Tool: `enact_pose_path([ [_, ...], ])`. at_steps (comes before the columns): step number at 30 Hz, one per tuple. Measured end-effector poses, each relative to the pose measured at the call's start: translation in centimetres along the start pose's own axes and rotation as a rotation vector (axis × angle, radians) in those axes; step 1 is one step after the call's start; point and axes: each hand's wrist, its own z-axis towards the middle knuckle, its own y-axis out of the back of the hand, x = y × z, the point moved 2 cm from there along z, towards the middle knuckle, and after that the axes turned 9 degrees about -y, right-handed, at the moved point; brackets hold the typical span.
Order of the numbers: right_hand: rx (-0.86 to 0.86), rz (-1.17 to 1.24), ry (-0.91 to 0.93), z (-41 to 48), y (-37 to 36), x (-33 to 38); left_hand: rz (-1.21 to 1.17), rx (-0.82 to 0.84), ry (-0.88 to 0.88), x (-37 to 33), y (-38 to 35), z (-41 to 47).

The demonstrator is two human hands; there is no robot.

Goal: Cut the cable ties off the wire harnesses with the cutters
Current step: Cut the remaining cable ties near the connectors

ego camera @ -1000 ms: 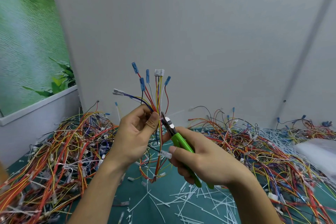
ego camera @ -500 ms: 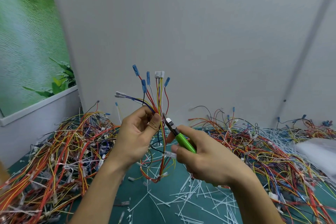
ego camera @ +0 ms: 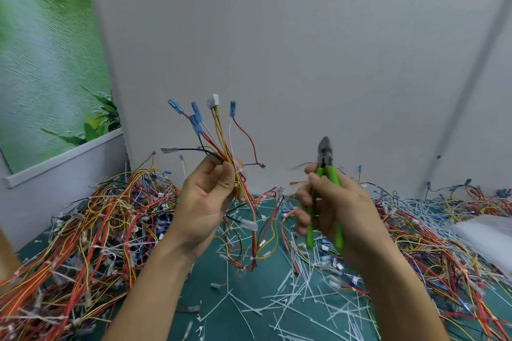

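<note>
Just one wire harness (ego camera: pixel 221 144) is raised, pinched in the left hand (ego camera: pixel 205 202) — red, yellow and white leads fanning up to four blue terminals (ego camera: pixel 232 109), as far as the blur allows, and one white plug (ego camera: pixel 213 99). The right hand (ego camera: pixel 332 210) grips the one pair of green-handled cutters (ego camera: pixel 325 174) upright, apart from it — above a green table (ego camera: pixel 216 313).

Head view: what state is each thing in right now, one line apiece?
left hand, grips the wire harness.
right hand, grips the cutters by the green handles.
wire harness, held upright, connectors fanned out above, lower end hanging over the mat.
cutters, tip up, apart from the harness; jaws too blurred to judge.
cut cable ties, loose, strewn on the mat.
harness piles, tangled, lying on the mat.
</note>
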Motion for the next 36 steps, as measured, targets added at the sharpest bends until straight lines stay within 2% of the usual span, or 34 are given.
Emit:
enact_pose_path([
  [7, -0.084, -0.259, 0.034, -0.2, -0.2, 0.0, 0.214, -0.115, -0.012, 0.6, -0.2, 0.1],
  [13, -0.041, -0.435, 0.062, -0.8, -1.1, 0.3, 0.286, -0.182, 0.006, 1.0, -0.5, 0.0],
  [17, -0.024, -0.512, 0.067, -0.8, -1.5, 0.2, 0.331, -0.166, 0.033, 1.1, -0.7, -0.2],
  [22, -0.105, -0.573, 0.113, -0.4, -1.4, -0.5, 0.269, -0.101, 0.108, 0.9, -0.9, -0.3],
  [29, -0.095, -0.479, 0.120, -0.1, -0.9, -0.5, 0.085, -0.033, 0.248, 0.8, -0.9, -0.1],
  [36, -0.200, -0.318, 0.152, 0.2, 0.2, -0.2, 0.303, 0.093, 0.243, 0.9, 0.1, -0.1],
])
